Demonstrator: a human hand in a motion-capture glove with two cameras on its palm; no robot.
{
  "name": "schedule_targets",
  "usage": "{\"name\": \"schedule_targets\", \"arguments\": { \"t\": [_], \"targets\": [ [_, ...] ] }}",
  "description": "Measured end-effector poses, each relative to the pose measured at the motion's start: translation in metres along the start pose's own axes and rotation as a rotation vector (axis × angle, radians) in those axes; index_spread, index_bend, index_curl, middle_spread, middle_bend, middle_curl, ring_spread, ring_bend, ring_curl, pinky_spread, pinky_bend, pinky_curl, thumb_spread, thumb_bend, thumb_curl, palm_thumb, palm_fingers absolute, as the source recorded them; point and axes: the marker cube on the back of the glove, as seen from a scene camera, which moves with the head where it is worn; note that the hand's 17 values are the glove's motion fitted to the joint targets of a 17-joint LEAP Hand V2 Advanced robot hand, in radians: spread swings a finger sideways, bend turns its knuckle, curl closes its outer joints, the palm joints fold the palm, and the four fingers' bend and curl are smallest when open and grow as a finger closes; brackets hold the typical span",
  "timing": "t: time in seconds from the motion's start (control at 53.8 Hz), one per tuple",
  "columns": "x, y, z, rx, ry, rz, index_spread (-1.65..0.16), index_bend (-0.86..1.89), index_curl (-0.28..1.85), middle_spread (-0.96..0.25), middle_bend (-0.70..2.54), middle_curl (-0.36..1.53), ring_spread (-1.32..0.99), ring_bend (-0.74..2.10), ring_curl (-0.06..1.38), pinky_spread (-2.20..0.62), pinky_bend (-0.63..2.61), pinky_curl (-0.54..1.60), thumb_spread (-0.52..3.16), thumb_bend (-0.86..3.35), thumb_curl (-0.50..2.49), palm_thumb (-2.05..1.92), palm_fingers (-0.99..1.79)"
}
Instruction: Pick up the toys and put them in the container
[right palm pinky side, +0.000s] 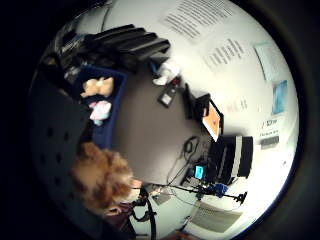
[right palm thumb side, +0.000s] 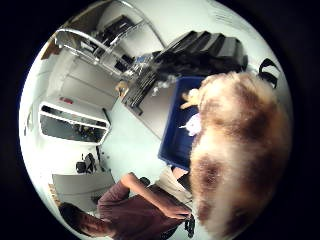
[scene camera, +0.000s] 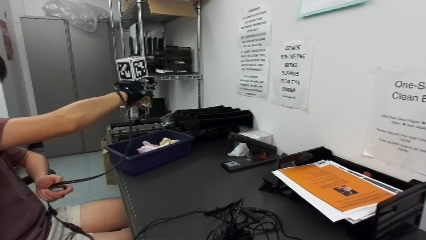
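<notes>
The gloved right hand (scene camera: 135, 92), raised above the blue container (scene camera: 150, 151) at the desk's (scene camera: 193, 185) edge, has its fingers wrapped around a furry brown-and-cream toy (right palm thumb side: 240, 150), while two more toys (scene camera: 154, 145) lie inside the container.

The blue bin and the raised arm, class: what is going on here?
A seated person holds the gloved right hand up in the air above the blue bin at the table's end. The palm views show a furry brown-and-cream toy close against that hand, apparently held. Two small toys, one tan and one pink, already lie in the bin.
</notes>
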Motion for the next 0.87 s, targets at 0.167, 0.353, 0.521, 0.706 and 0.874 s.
{"name": "schedule_targets", "arguments": {
  "t": [0.167,0.353,0.521,0.706,0.874],
  "targets": [
    [-0.028,-0.005,0.007,-0.019,-0.104,0.038,-0.24,0.85,0.93,-0.19,1.06,0.8,-0.39,1.09,0.68,-0.32,1.09,0.59,0.56,-0.03,0.99,0.55,0.82],
    [-0.055,-0.003,0.039,-0.372,0.149,0.049,-0.24,0.32,0.85,-0.22,0.85,0.74,-0.34,1.13,0.68,-0.3,1.23,0.59,0.9,-0.14,0.81,0.18,0.29],
    [-0.065,-0.006,0.056,-0.364,0.09,0.183,-0.2,-0.03,0.51,-0.02,0.28,0.53,-0.13,0.73,0.55,-0.1,1.44,0.57,0.97,-0.16,0.58,-0.2,-0.55],
    [-0.065,-0.004,0.05,-0.382,0.224,0.027,-0.2,0.01,0.33,0.05,0.14,0.43,0.0,0.53,0.45,0.0,1.29,0.5,1.01,-0.14,0.4,-0.2,-0.39],
    [-0.061,-0.003,0.053,-0.39,0.245,-0.022,-0.2,0.08,0.27,0.05,0.16,0.4,0.02,0.45,0.41,0.02,1.11,0.42,1.1,-0.11,0.3,-0.16,-0.28]
  ]
}}
